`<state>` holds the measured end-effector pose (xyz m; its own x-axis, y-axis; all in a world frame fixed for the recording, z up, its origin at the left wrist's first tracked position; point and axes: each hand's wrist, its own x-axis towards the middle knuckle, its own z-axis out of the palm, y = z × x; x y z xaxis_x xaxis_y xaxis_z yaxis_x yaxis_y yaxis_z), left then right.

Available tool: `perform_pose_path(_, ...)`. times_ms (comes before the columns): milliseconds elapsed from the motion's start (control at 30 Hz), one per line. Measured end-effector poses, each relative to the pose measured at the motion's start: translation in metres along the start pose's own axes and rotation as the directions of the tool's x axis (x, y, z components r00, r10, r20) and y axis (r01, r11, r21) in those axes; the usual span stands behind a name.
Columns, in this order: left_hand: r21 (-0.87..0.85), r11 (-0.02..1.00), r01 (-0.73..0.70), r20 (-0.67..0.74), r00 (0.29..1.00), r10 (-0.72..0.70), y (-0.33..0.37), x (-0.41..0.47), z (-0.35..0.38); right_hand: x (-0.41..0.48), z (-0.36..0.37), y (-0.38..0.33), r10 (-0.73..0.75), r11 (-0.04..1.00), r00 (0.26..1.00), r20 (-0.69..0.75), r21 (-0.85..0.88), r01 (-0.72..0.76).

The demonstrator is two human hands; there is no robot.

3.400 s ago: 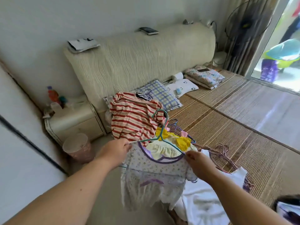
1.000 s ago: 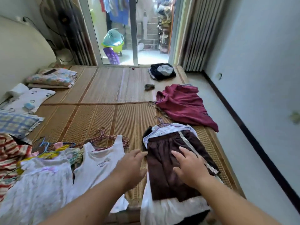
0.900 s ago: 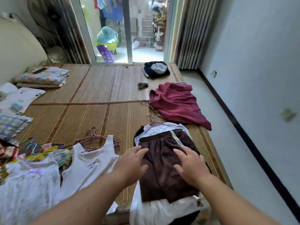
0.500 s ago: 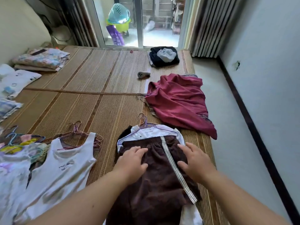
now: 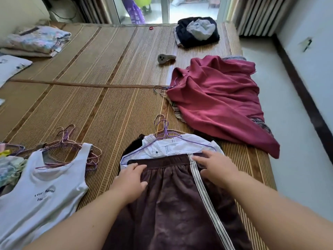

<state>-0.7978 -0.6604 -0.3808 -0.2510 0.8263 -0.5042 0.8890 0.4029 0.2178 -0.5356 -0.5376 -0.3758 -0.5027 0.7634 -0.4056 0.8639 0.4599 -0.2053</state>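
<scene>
Dark brown shorts with a white side stripe lie on a woven mat, on top of a white garment on a purple wire hanger. My left hand rests flat on the left end of the shorts' waistband, fingers straight. My right hand lies over the right end of the waistband by the stripe, fingers spread. Neither hand visibly grips the cloth.
A white tank top on hangers lies to the left. A maroon garment lies crumpled ahead on the right, a dark bundle beyond it. A small grey object sits mid-mat. Folded bedding lies far left. The mat's right edge drops to the floor.
My view swung from the sofa side to the mat's right part. Both hands let go of the small dress and came down on the brown shorts, sliding up to the waistband.
</scene>
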Motion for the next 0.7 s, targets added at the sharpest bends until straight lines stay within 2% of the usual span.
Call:
perform_pose_path(67,0.016,0.999,0.033,0.006,0.999,-0.033,-0.011,0.022,0.011,0.029,0.008,-0.001,-0.022,0.997,1.000,0.020,-0.073,0.024)
perform_pose_path(167,0.065,0.996,0.061,0.023,0.998,-0.063,-0.025,0.046,0.026,0.065,0.022,0.002,0.132,0.991,0.991,-0.012,-0.016,-0.132)
perform_pose_path(300,0.072,0.996,0.057,0.084,0.994,-0.063,-0.039,0.062,0.035,0.088,0.036,0.011,0.282,0.959,0.953,0.106,-0.040,-0.279)
perform_pose_path(367,0.063,0.997,0.043,0.108,0.993,-0.050,-0.044,0.064,0.037,0.091,0.036,0.014,0.341,0.939,0.933,0.111,-0.073,-0.335)
perform_pose_path(433,0.031,0.999,0.041,0.126,0.991,-0.045,-0.047,0.065,0.038,0.090,0.036,0.019,0.344,0.938,0.932,0.112,-0.085,-0.336)
perform_pose_path(500,-0.017,0.999,0.045,0.142,0.989,-0.042,-0.048,0.063,0.038,0.086,0.035,0.025,0.284,0.958,0.948,0.144,-0.078,-0.275)
perform_pose_path(600,-0.081,0.996,0.048,0.145,0.989,-0.036,-0.046,0.057,0.035,0.070,0.033,0.029,0.251,0.963,0.956,0.154,0.063,-0.263)
perform_pose_path(700,-0.081,0.996,0.044,0.047,0.998,-0.040,-0.042,0.043,0.023,0.044,0.021,0.023,0.229,0.908,0.973,0.006,0.360,-0.216)
